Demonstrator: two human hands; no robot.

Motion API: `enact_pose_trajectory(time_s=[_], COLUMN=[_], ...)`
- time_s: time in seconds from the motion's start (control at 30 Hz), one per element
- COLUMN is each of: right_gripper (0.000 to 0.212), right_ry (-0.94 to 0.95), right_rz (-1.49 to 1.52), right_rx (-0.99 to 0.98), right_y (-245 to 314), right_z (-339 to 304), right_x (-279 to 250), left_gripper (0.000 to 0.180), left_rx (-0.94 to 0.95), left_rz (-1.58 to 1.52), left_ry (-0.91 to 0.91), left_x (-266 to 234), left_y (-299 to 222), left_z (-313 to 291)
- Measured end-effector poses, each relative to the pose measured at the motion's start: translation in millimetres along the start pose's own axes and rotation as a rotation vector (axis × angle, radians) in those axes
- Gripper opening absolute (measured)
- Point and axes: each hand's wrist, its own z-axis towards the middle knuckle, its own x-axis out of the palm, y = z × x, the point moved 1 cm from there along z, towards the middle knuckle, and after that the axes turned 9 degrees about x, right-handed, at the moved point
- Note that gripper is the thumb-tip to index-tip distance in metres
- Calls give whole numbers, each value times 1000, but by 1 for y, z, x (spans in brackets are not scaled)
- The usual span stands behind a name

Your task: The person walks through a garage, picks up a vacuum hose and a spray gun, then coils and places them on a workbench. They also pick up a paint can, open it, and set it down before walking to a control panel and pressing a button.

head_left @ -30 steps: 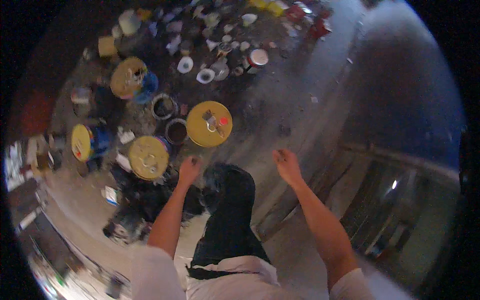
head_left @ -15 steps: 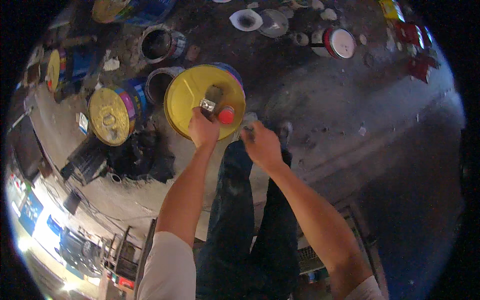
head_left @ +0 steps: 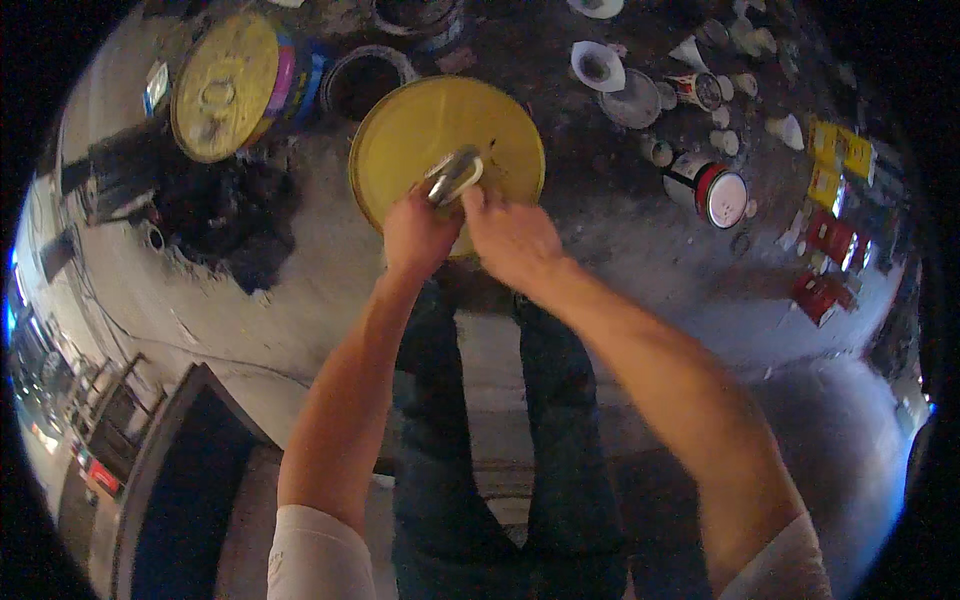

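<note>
A round yellow drum lid [head_left: 400, 130] lies below both hands. Above it, my left hand [head_left: 420, 237] is closed on a small, shiny metal piece with a pale looped rim [head_left: 457, 176]. Blur keeps me from telling its exact kind. My right hand [head_left: 512, 240] is close beside the left, its fingers bent and pinched together at the piece's pale rim. Whether those fingertips hold anything besides the rim is hidden. Small dark marks show on the lid just beyond the hands.
Left stands another yellow-topped drum [head_left: 222, 95], with a crumpled black cloth or bag [head_left: 225, 220] nearer. An open round bucket [head_left: 365, 80] is behind the lid. To the right are a can with a pale top [head_left: 722, 198], paper cones [head_left: 598, 66], small cups and red boxes [head_left: 838, 240].
My right hand has moved in from the lid's near right edge to meet the left. The red cap seen on the lid earlier no longer shows. The whole view has shifted.
</note>
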Motion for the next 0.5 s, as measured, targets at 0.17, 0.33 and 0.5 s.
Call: enact_pose_trajectory(time_s=[0.17,0.33,0.5], right_gripper=[29,17,21], right_ry=[-240,-200,-200], right_rz=[268,436,552], right_rx=[212,545,503], right_y=[-39,-82,-80], right_z=[-18,-43,-56], right_x=[-7,9,19], left_gripper=[27,37,40], left_rx=[-38,-19,-560], left_rz=[192,301,105], left_ry=[85,129,116], left_x=[9,-20,-30], left_y=[2,-5,-15], left_z=[7,28,36])
